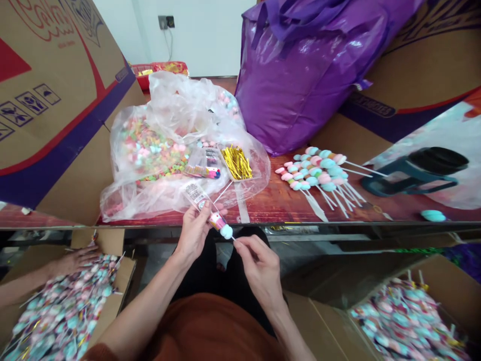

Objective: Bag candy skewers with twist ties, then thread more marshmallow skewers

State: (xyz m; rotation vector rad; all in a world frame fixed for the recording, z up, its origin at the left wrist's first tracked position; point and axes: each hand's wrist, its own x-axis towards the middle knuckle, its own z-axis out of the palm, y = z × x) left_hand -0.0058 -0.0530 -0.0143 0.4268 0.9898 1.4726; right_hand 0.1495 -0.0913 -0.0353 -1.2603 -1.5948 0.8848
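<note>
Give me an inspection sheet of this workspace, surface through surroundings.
Surface: red-brown table, crowded.
Job's things: marshmallow stick, apparently partly inside a printed clear sleeve; loose sticks grouped; gold ties.
Clutter: purple bag, dark bottle.
Hands: left hand grips the sleeve; right hand pinches the stick's end.
Cables: cable below a wall socket.
Surroundings: left carton, with another person's hand; right carton.

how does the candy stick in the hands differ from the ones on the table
The held candy stick pokes from a printed wrapper; the bunched candy sticks have none around them. The held one is between the left hand and right hand; the others lie on the table. Both have white sticks.
</note>
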